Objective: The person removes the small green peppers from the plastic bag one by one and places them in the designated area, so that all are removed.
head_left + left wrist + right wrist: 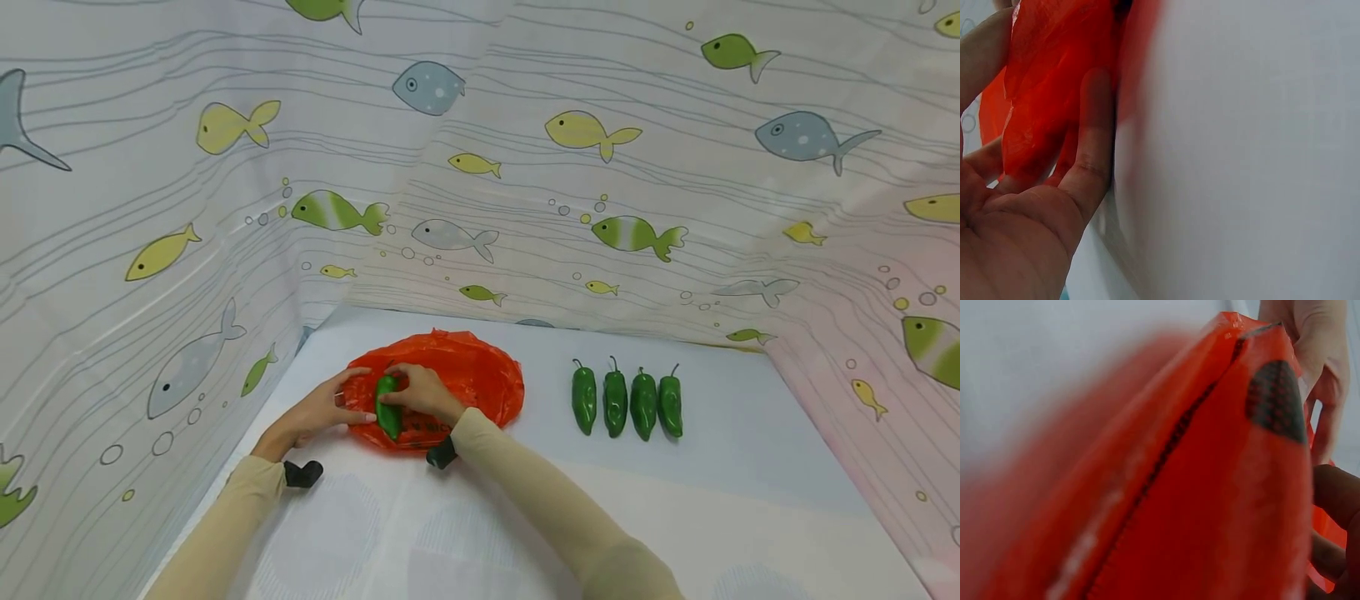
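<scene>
In the head view, my right hand (423, 390) pinches a green chili pepper (388, 408), holding it stem up over the left part of a red plastic bag (487, 375). My left hand (322, 408) is at the bag's left edge, thumb and fingers spread apart beside the pepper. From the left wrist, a straight digit (1094, 125) of that hand shows through the thin red film (1047, 81). Bag plastic with black print (1210, 487) fills most of the right wrist view, where the pepper cannot be made out.
Several green chili peppers (615, 404) lie in a row to the right of the bag, stems pointing away. A fish-patterned sheet (525, 200) walls the white table (712, 517) at the back and both sides.
</scene>
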`<action>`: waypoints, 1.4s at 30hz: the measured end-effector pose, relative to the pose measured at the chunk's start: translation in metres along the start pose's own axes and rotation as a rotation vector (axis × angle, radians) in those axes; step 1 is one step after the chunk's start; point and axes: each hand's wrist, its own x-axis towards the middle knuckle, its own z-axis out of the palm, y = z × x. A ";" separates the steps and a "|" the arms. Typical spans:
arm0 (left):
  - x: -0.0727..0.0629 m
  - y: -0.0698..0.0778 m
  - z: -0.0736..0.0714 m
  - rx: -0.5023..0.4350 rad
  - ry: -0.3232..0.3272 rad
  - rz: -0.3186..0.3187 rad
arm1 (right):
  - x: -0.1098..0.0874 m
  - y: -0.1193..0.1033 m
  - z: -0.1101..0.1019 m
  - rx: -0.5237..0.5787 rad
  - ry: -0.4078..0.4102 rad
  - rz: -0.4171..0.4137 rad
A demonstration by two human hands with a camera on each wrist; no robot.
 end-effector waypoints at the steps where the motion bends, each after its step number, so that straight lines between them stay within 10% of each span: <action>1: 0.000 0.000 0.000 -0.001 -0.001 0.003 | 0.001 0.000 0.000 0.000 0.002 0.004; 42: -0.001 -0.002 0.002 0.012 0.002 0.018 | -0.023 -0.006 -0.035 0.125 -0.011 -0.001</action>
